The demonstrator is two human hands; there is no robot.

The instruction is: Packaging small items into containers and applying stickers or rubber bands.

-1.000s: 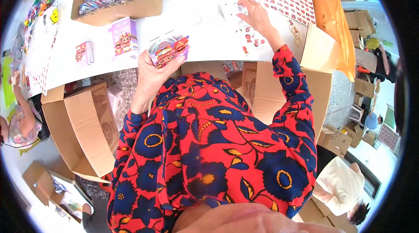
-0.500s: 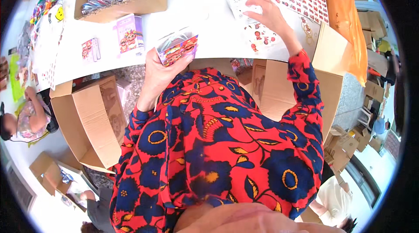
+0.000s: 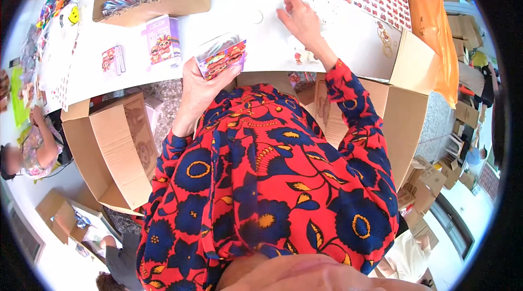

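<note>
the right hand (image 3: pixel 301 23) now sits left of its earlier position, over the white table (image 3: pixel 253 46); fingers bent, grip cannot be told. the left hand (image 3: pixel 201 86) grips a red-purple box (image 3: pixel 223 61) by the table's near edge: open end away from the person, printed panel's long axis slanting up rightward.

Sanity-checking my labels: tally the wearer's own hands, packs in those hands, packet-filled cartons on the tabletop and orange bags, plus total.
Own hands: 2 (left hand, right hand)
Held purple-and-red pack: 1
Packet-filled carton: 1
Orange bag: 1
Total: 5
</note>
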